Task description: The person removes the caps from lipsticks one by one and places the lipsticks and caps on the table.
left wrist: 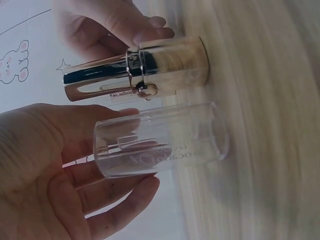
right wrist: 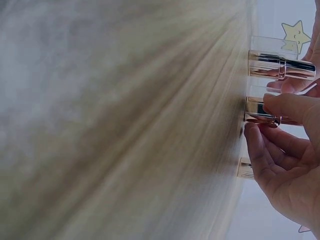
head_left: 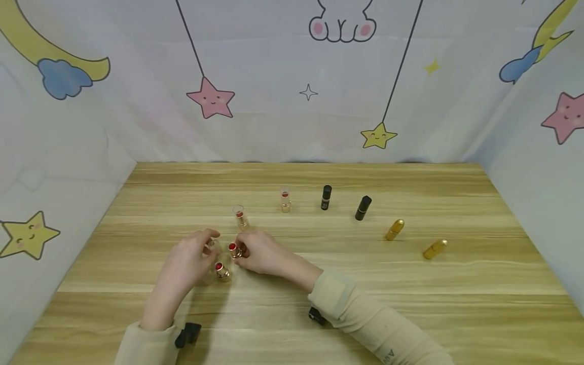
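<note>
In the head view my right hand [head_left: 262, 252] pinches an uncapped red lipstick [head_left: 234, 250] with a gold case between thumb and fingers. Its base is close to the tabletop in the right wrist view. My left hand [head_left: 189, 258] curls its thumb and fingers round a clear lipstick cap [head_left: 214, 247], just left of that lipstick. Nearer me, a second uncapped red lipstick [head_left: 222, 271] stands upright, with another clear cap [left wrist: 160, 140] upright beside it. In the left wrist view this nearer cap partly covers the left fingers [left wrist: 125, 205].
Beyond the hands stand two clear-capped red lipsticks, one near [head_left: 241, 218] and one farther back [head_left: 285, 200]. Two black lipstick tubes [head_left: 326, 197] and two gold bullet-shaped tubes [head_left: 394, 230] continue the arc rightward. A printed white curtain [head_left: 274, 137] borders the wooden table [head_left: 365, 304].
</note>
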The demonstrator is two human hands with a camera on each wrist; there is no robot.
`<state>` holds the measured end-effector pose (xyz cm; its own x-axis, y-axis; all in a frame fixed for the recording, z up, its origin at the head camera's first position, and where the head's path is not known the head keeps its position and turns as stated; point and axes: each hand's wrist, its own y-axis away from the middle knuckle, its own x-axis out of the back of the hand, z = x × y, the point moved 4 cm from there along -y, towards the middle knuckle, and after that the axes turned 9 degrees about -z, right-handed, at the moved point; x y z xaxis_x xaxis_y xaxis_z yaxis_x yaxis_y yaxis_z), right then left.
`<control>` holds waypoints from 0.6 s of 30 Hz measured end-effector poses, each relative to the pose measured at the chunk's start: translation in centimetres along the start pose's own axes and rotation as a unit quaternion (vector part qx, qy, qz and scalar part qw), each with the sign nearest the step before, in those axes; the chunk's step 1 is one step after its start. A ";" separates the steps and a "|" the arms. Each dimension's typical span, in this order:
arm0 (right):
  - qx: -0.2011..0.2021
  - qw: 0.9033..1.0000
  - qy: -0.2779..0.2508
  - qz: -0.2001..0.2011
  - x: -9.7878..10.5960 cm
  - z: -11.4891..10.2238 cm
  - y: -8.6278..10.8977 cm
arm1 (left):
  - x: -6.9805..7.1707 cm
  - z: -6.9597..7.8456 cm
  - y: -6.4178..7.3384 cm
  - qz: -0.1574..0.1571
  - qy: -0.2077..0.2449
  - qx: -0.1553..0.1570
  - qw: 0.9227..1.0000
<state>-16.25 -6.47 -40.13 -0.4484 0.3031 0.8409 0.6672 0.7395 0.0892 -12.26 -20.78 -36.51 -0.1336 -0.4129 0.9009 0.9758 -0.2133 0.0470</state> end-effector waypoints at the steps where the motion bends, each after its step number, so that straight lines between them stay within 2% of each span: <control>1: 0.000 1.000 -0.002 0.000 0.0 0.0 0.0 | 0.0 0.0 0.0 0.000 0.000 -0.001 1.000; 12: -0.021 0.999 -0.026 0.006 0.9 0.2 0.8 | 0.2 0.2 0.1 0.011 -0.003 -0.011 1.000; 18: -0.047 0.998 -0.040 0.003 1.6 0.4 1.3 | 0.4 0.0 0.2 0.002 0.000 0.006 1.000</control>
<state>-16.38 -4.82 -38.87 -0.4887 0.3567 0.7962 0.7203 0.6799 0.1375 -12.14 -20.93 -36.15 -0.1304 -0.4138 0.9010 0.9782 -0.2019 0.0489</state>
